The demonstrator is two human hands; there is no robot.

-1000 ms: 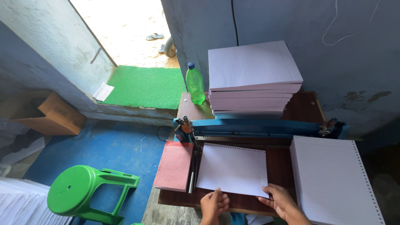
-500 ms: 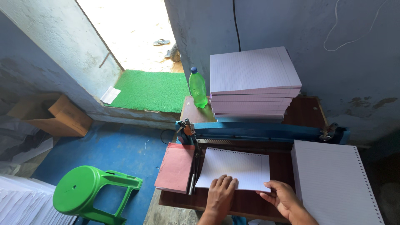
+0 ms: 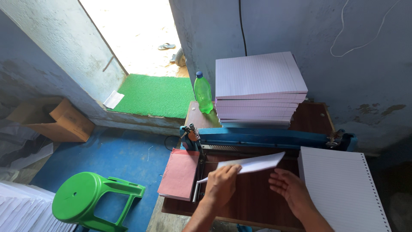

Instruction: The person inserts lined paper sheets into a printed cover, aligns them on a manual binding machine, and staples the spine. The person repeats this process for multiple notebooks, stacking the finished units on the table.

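Left grip [image 3: 221, 184] holds lifted paper sheets [image 3: 253, 163]; right grip [image 3: 289, 189] wide beside them.

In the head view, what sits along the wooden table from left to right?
Pink card stack → left hand lifting a sheet bundle → right hand → punched ruled paper stack.

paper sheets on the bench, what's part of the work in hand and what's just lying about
In use: lifted sheets in left hand, right hand beside, blue bench machine, punched stack, tall ruled stack.
Lying about: green bottle, green stool, cardboard box, red pad.
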